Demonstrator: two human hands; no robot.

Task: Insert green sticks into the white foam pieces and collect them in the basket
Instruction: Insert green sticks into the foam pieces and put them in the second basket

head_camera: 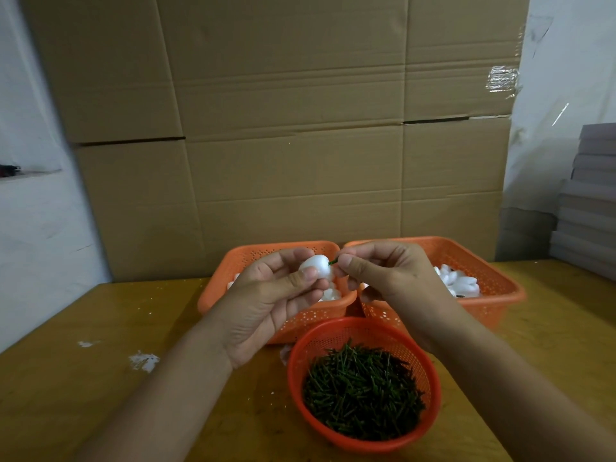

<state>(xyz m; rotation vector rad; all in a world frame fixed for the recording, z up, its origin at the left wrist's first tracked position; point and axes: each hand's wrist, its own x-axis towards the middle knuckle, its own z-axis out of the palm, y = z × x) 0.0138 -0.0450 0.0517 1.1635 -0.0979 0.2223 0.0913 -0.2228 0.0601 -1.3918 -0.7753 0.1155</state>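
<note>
My left hand (270, 295) grips a white egg-shaped foam piece (315, 264) between thumb and fingers, above the left orange basket (216, 288). My right hand (376, 271) pinches a short green stick (332, 262) whose tip meets the foam piece's right end. Only a small bit of the stick shows between my fingers and the foam. A round orange bowl (430, 371) full of green sticks (363, 391) sits in front of me. The right orange basket (500, 278) holds several white foam pieces (458, 281).
Stacked cardboard boxes (283, 128) form a wall behind the baskets. White foam crumbs (143, 361) lie on the wooden table (83, 378) at the left. A pile of grey boards (586, 201) stands at the right edge.
</note>
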